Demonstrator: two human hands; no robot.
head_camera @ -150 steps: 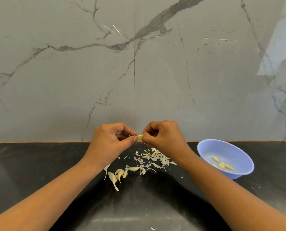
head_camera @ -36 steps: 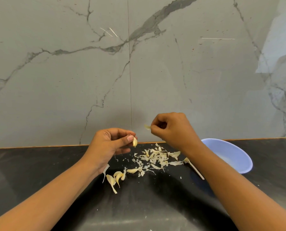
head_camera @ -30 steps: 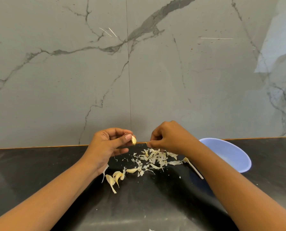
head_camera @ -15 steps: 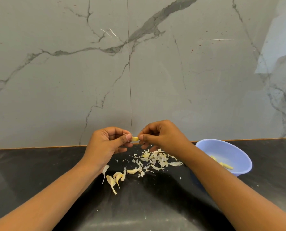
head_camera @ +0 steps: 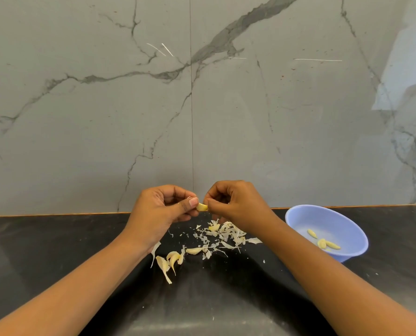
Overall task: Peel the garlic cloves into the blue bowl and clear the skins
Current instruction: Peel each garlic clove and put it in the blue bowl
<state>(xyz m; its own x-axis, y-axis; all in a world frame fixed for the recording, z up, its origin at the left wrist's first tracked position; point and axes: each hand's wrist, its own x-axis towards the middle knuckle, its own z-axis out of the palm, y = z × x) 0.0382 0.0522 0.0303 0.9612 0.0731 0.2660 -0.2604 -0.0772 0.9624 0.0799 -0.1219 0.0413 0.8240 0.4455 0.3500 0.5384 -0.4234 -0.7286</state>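
Note:
A pale yellow garlic clove is held above the black counter, pinched between thumb and fingers of my left hand. My right hand pinches the clove's right end with its fingertips. Below the hands lies a scatter of papery garlic skins. A few unpeeled cloves lie just left of the skins. The blue bowl stands on the counter to the right, and three peeled cloves lie in it.
The black counter runs to a grey marble wall close behind the hands. Small skin flecks dot the counter in front of the pile.
My right hand flicked a piece of skin away above the pile, then came back to the clove and now pinches it again. My left hand has kept the clove throughout.

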